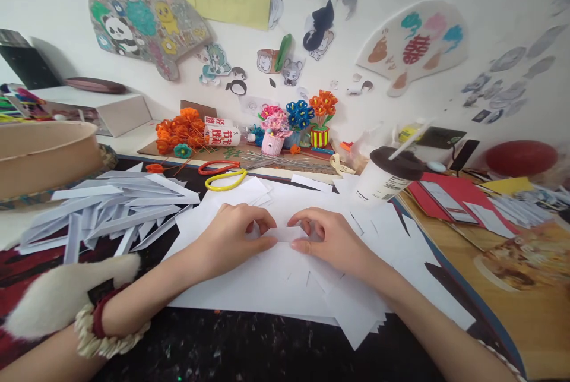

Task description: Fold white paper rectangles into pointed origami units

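Note:
A small strip of white paper (285, 233) is stretched between my two hands, above the middle of the desk. My left hand (238, 233) pinches its left end between thumb and fingers. At the right end, my right hand (332, 239) grips it the same way. Beneath both hands lie overlapping white paper sheets (249, 281). To the left rises a heap of folded white paper strips (129, 210). Just beyond my left hand are scissors with red and yellow handles (225, 180), their blades partly covered.
A lidded drink cup with a straw (387, 174) stands to the right behind the sheets. Pipe-cleaner flowers (276, 123) and a paper cup (222, 134) line the back. At far left is a round tan container (44, 153); a phone (444, 201) lies on red paper at right.

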Motion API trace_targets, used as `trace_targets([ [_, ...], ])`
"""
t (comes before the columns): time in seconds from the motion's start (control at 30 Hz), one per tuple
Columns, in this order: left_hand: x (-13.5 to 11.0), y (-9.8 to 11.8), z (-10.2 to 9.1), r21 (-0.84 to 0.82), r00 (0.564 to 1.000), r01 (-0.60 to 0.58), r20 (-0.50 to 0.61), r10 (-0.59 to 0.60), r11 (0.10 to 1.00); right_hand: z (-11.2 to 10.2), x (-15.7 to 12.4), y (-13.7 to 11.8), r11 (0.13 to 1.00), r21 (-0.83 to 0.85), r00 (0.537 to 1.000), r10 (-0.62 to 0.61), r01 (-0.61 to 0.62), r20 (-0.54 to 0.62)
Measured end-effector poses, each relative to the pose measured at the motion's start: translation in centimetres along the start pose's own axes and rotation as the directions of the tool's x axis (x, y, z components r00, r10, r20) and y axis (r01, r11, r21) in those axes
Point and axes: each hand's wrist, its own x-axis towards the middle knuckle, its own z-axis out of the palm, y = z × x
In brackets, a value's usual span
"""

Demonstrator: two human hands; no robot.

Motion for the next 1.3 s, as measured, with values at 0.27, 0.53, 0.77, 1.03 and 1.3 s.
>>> trace_targets([
  [0.27,0.1,-0.1,0.4,0.020,0.999,-0.046,-0.007,0.046,0.999,-0.5,-0.2,0.1,0.997,0.058,0.998,-0.058,0.057,0.007],
  [0.53,-0.1,-0.1,1.0,0.159,0.974,-0.171,-0.123,0.192,0.972,-0.1,-0.1,0.2,0.995,0.017,0.995,-0.098,0.098,-0.012],
  [0.77,-0.2,-0.2,1.2,0.080,0.961,-0.199,-0.177,0.211,0.977,-0.2,0.0,0.5,0.988,0.031,0.988,-0.153,0.154,-0.022],
  [1.03,-0.2,-0.4,1.1,0.015,0.973,-0.187,-0.134,0.187,0.982,-0.1,0.1,0.7,0.982,0.043,0.983,-0.181,0.182,-0.037],
  [1.3,-0.5,-0.2,0.9,0.077,0.957,-0.256,-0.118,0.264,0.964,-0.7,0.1,0.7,0.970,0.119,0.977,-0.213,0.214,-0.019],
])
